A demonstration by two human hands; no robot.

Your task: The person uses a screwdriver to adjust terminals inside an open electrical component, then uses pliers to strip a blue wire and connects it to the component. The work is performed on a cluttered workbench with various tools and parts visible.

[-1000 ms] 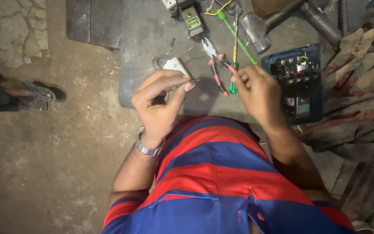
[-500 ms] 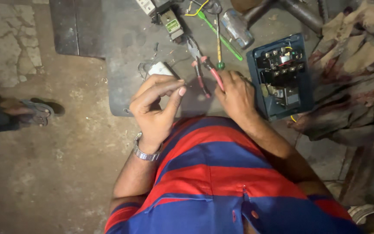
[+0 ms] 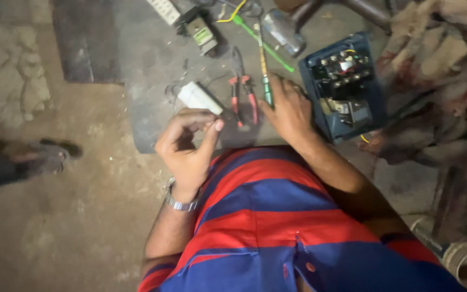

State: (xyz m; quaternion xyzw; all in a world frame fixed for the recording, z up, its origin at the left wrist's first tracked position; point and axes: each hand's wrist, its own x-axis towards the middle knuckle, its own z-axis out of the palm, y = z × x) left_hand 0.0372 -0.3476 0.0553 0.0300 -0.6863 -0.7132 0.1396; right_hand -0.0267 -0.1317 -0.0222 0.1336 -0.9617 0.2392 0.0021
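Observation:
My left hand, with a metal watch on the wrist, is raised over my striped shirt. Its thumb and forefinger are pinched together, and anything between them is too small to see. My right hand rests on the grey mat, fingers closed on the green handle of a screwdriver that points away from me. Red-handled pliers lie loose on the mat just left of that hand. A small white box sits above my left hand.
An open blue electrical box with black and white parts stands right of my right hand. A second green screwdriver, a metal cylinder and small devices lie farther back. Rags are piled at right. Another person's sandalled foot is at left.
My right hand has let go of the red pliers, which now lie on the mat, and has closed on the green screwdriver. The left hand keeps its pinch.

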